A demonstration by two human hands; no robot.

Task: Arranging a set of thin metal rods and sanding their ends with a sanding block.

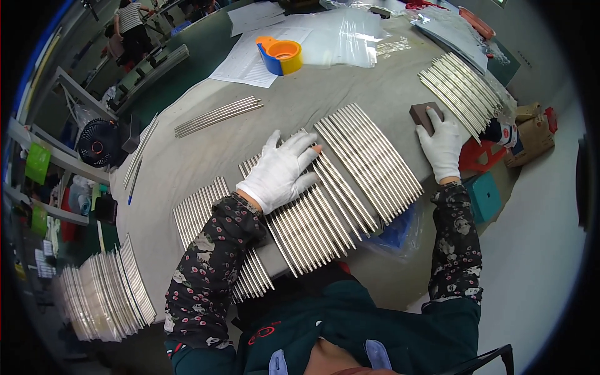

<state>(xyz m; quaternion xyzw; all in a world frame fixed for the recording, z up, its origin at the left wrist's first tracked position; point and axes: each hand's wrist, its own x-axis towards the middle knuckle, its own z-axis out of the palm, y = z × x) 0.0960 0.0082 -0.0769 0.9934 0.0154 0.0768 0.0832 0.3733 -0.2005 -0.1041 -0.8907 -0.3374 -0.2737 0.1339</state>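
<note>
My left hand (280,174), in a white glove, lies palm down with fingers spread across a row of shiny metal rods (311,232). One fingertip of this glove is bare. To the right of that row is another row of parallel rods (370,164), and a third row (199,209) is partly hidden under my left forearm. Over at the right, my gloved right hand (441,147) grips a small dark brown block (419,114) on the table. Its fingers bend over the block's top and near side. Just beyond it lies another batch of rods (459,90).
A few loose rods (219,117) lie at the back left. Behind are a blue-and-orange tape dispenser (279,56), paper sheets (244,69) and plastic bags (347,37). A bundle of rods (106,294) sits at the lower left, near a black fan (99,145). A red stool (480,156) stands right.
</note>
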